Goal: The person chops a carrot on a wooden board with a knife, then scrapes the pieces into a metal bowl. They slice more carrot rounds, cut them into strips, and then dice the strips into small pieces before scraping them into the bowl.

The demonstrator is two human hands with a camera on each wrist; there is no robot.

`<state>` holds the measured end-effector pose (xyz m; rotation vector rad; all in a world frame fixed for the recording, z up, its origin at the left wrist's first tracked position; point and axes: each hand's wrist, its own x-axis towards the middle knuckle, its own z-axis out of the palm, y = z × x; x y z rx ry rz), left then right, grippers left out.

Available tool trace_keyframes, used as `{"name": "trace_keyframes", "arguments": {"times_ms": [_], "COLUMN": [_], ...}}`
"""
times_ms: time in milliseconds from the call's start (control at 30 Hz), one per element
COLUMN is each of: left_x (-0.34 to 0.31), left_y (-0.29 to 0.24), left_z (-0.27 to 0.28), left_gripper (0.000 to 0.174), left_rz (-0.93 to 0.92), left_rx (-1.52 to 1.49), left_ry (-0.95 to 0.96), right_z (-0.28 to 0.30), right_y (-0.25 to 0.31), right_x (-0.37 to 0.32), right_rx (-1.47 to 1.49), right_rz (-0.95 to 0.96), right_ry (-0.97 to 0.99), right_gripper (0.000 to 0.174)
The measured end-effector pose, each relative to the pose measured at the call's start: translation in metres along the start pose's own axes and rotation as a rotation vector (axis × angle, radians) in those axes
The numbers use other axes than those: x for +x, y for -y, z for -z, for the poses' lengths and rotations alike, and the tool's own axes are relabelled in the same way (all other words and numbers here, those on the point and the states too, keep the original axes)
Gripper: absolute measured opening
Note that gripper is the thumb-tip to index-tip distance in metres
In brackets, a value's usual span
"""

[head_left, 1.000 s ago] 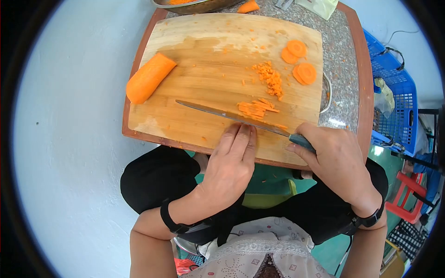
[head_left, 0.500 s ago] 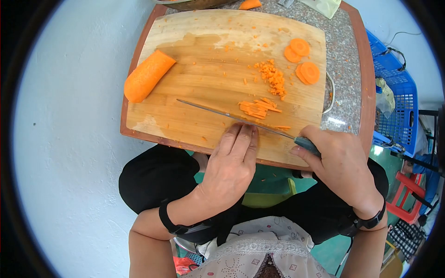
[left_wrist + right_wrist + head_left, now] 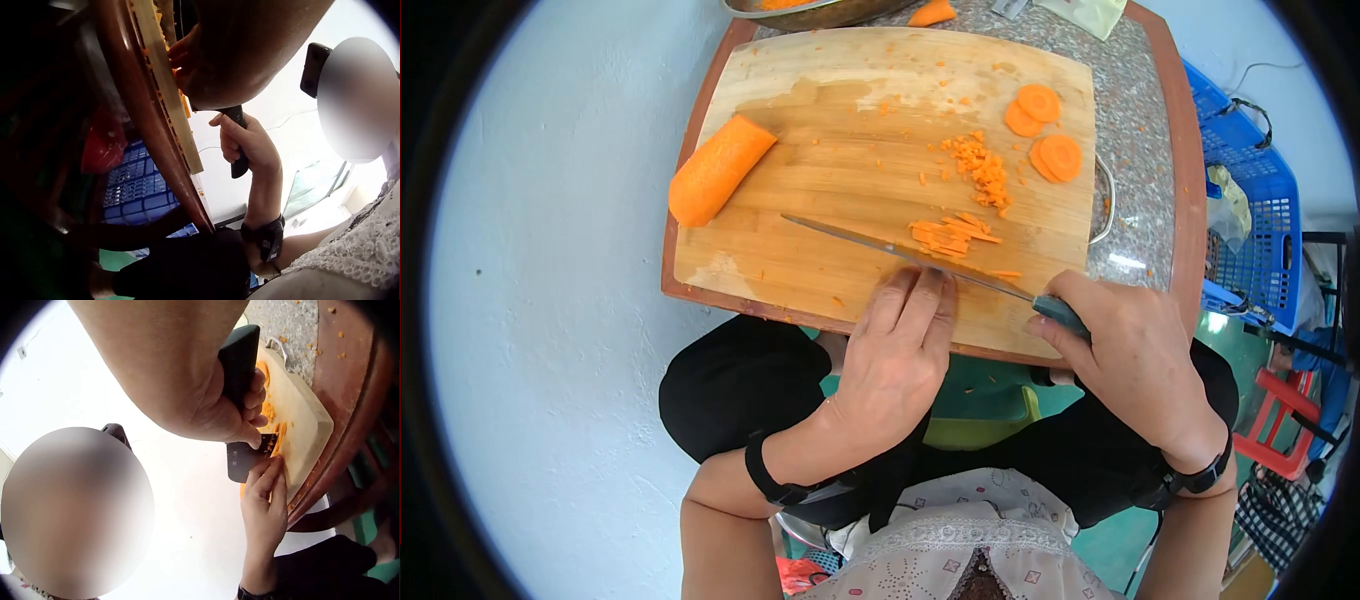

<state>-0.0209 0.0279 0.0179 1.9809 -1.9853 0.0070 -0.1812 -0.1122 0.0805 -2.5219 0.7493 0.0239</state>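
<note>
My right hand [image 3: 1140, 355] grips the dark handle [image 3: 1061, 316] of a kitchen knife, whose long blade [image 3: 840, 234] lies slantwise over the wooden cutting board [image 3: 820, 180]. Right against the blade's near side, the fingertips of my left hand [image 3: 900, 350] press down on carrot pieces, mostly hidden under them. The right wrist view shows these fingers [image 3: 267, 478] close to the broad blade [image 3: 244, 464]. Carrot strips [image 3: 945, 237] lie just beyond the knife, with minced carrot [image 3: 982, 172] behind them. A thick carrot length [image 3: 720, 172] sits at the board's left.
Carrot rounds [image 3: 1040, 103] lie at the board's far right, near its metal handle [image 3: 1106, 200]. Beyond the board are a metal pan [image 3: 840, 12], a carrot end [image 3: 932, 12] and a pale bag [image 3: 1090, 15]. A blue basket [image 3: 1250, 200] stands right of the stone-topped table [image 3: 1140, 120].
The knife and right hand have shifted slightly right and toward the body. My left hand keeps its place at the blade. The whole head view sways a little.
</note>
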Motion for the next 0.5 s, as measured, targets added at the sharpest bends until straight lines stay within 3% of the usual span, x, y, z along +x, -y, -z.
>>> {"name": "trace_keyframes", "arguments": {"times_ms": [233, 333, 400, 500], "left_x": [0.012, 0.011, 0.014, 0.017], "left_y": [0.010, 0.014, 0.022, 0.048], "left_z": [-0.004, 0.019, 0.042, 0.060], "left_gripper": [0.039, 0.035, 0.033, 0.022], "left_rz": [-0.010, 0.167, 0.148, 0.157], "left_rx": [-0.164, -0.367, -0.166, -0.084], "left_ry": [-0.177, -0.326, -0.549, -0.643], "right_z": [0.005, 0.005, 0.004, 0.002], "right_y": [-0.007, -0.007, -0.007, -0.005], "right_x": [0.007, 0.005, 0.003, -0.002], "right_rx": [0.073, 0.034, -0.029, -0.220], "right_rz": [-0.046, -0.003, 0.044, 0.133], "right_ry": [-0.065, -0.108, -0.153, -0.182], "right_gripper": [0.027, 0.027, 0.026, 0.020]}}
